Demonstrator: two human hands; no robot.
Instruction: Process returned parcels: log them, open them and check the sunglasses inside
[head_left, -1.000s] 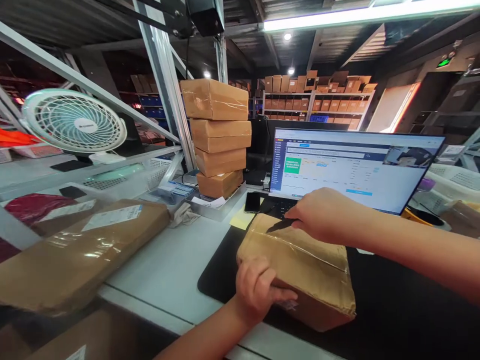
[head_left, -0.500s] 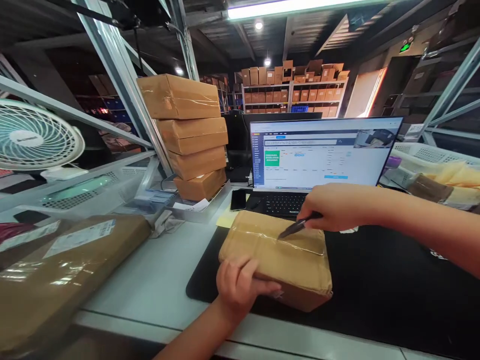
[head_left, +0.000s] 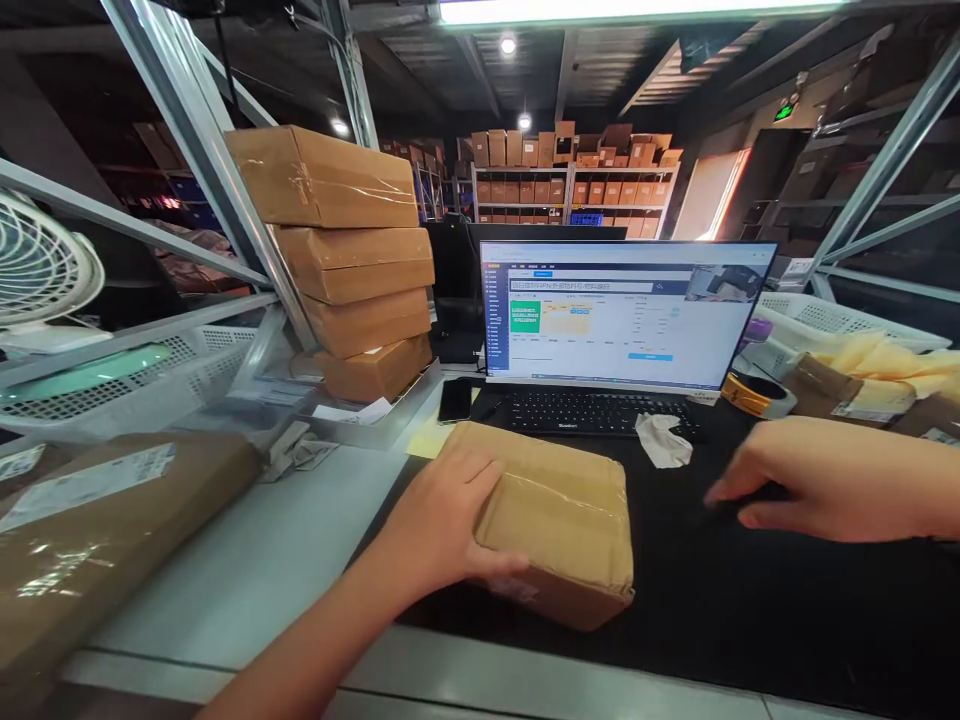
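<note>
A taped brown parcel (head_left: 562,520) lies on the black desk mat (head_left: 750,610) in front of the keyboard (head_left: 592,412). My left hand (head_left: 442,520) lies on the parcel's left end, fingers wrapped over its near corner. My right hand (head_left: 810,478) hovers low over the mat to the right of the parcel, fingers curled. A dark thin tool (head_left: 724,505) seems to lie under its fingertips, but motion blur hides the detail.
A monitor (head_left: 622,315) stands behind the keyboard. Several stacked parcels (head_left: 349,260) sit on a scale tray at left, a phone (head_left: 454,400) beside it. A long labelled parcel (head_left: 112,520) lies at far left. Tape roll (head_left: 754,392), crumpled paper (head_left: 664,440), white baskets and a fan (head_left: 37,265) surround the desk.
My right hand left the parcel top and swung right, down to the mat. My left hand slid from the parcel's near edge onto its left end. The view shifted rightward.
</note>
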